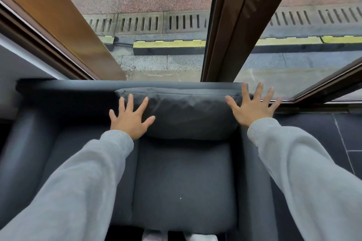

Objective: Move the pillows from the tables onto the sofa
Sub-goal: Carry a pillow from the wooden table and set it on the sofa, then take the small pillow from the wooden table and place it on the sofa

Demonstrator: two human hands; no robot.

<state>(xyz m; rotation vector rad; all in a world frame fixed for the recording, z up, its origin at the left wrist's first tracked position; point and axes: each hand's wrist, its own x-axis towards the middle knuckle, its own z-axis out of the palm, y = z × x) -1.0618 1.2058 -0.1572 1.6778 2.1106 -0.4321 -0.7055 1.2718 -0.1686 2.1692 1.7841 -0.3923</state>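
A dark grey pillow (186,111) leans upright against the backrest of the dark grey sofa (182,182), above the seat cushion. My left hand (130,118) lies flat with fingers spread on the pillow's left edge. At the pillow's right end, my right hand (252,106) is spread open over the upper corner and the sofa's right arm. Neither hand grips anything. Both forearms wear light grey sleeves.
A big window with brown frames (233,25) stands right behind the sofa, showing pavement and drain grates outside. The sofa's rounded left arm (25,143) is at the left. Dark floor tiles (333,139) lie to the right.
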